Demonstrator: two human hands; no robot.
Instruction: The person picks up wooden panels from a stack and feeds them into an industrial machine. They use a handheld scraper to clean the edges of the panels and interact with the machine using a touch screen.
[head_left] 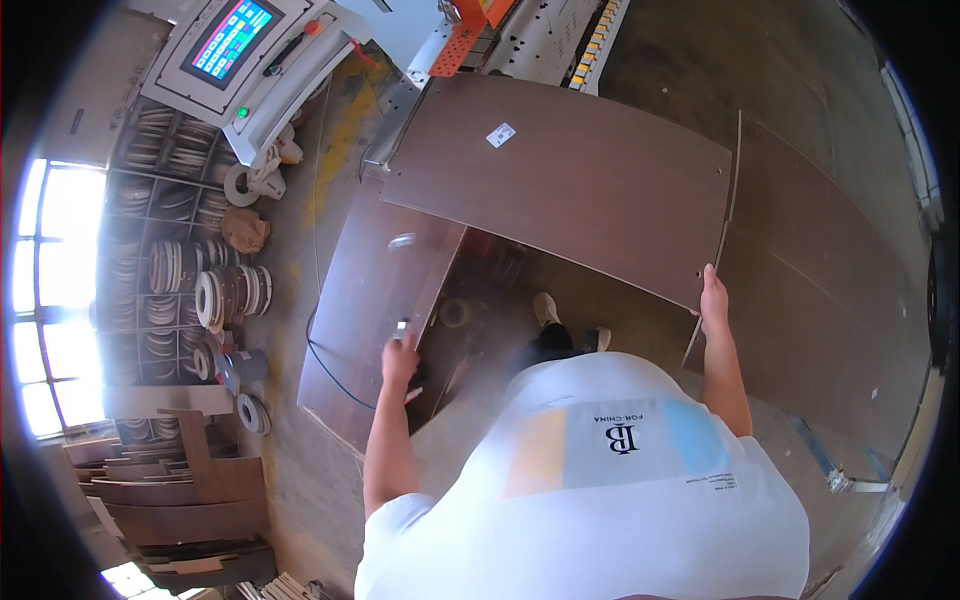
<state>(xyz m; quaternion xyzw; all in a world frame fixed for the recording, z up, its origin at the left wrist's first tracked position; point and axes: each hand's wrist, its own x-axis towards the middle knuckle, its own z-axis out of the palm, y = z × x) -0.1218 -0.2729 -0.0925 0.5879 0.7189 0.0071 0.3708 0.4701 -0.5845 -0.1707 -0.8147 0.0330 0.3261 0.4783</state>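
Observation:
My right hand (713, 300) is at the near right corner of a large brown panel (570, 165), its fingers closed on the edge. The panel carries a small white label (500, 135), and its far left end lies by the machine. My left hand (400, 362) is closed around a small tool with a silvery end (402, 328); the fist hides most of it. That hand is over a second brown panel (365, 290), near its right edge. A dark blue hose (340, 385) curves across this panel towards my left forearm.
A machine control box with a lit screen (232, 40) stands far left. The machine bed (535, 40) is beyond the panel. More brown boards (810, 270) lie at the right. Racks of edging rolls (232, 298) and stacked offcuts (180, 500) line the left side.

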